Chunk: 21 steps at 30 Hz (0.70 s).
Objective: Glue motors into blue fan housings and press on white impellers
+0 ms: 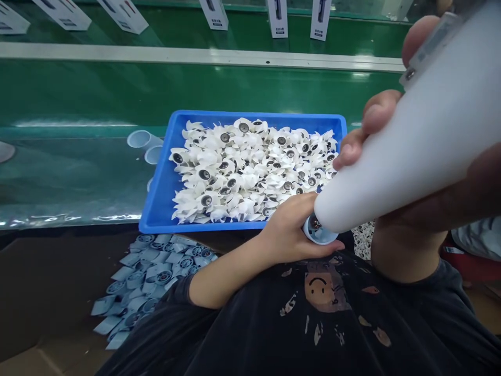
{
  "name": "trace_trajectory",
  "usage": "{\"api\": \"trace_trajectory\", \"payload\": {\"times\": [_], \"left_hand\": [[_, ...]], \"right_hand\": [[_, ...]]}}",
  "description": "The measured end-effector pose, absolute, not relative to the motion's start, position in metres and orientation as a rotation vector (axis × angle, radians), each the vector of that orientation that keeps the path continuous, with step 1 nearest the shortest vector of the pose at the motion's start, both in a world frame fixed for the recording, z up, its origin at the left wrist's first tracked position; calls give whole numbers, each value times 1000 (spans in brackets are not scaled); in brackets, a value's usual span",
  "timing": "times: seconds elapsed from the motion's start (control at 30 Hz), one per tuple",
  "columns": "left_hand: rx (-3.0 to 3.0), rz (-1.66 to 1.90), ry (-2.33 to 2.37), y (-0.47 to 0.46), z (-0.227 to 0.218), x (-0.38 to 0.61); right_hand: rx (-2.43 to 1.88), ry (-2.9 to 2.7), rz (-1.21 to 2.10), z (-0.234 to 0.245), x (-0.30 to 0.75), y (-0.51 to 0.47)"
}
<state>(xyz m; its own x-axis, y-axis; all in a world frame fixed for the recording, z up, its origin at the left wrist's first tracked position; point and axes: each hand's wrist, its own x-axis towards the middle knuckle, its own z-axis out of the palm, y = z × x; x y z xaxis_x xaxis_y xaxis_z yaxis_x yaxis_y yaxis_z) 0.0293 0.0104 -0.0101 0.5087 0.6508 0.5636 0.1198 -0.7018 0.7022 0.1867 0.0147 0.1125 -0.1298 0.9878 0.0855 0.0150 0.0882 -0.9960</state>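
Observation:
My left hand (287, 227) is wrapped round a small light blue cylindrical housing (321, 236), its open end facing up, with a bit of metal showing inside. In my right hand (381, 112) is a large white tapered tool (407, 125) with a screw and a clear lever-like piece on its side. The tool's narrow end meets the housing's mouth and hides most of the inside. Right behind both hands stands a blue tray (211, 227) heaped with white fan blades (250, 167) that have dark round hubs.
Light blue housings (152, 282) lie piled in a cardboard box (35, 292) at lower left. Empty light blue tubes (140, 139) lie left of the tray. Beyond a pale rail (164, 54), white boxes (277, 18) stand on a green surface. More small white parts (364, 237) show under my right arm.

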Motion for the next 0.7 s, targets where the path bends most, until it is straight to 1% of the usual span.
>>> {"api": "trace_trajectory", "payload": {"times": [0.1,0.27,0.43,0.53,0.7], "left_hand": [[2148,1148,622,10,-10,29],[2154,1150,619,8,-10,26],[2157,1179,614,6,-10,26],[2143,1195,609,6,-12,25],[2114,1166,618,2,-12,25]], "right_hand": [[-1213,-1489,1151,112,190,15],[-1124,-1501,1104,107,189,13],[-1202,-1540,1075,109,186,10],[-1146,-1637,1078,107,191,11],[-1016,-1578,1081,96,194,14]]}}
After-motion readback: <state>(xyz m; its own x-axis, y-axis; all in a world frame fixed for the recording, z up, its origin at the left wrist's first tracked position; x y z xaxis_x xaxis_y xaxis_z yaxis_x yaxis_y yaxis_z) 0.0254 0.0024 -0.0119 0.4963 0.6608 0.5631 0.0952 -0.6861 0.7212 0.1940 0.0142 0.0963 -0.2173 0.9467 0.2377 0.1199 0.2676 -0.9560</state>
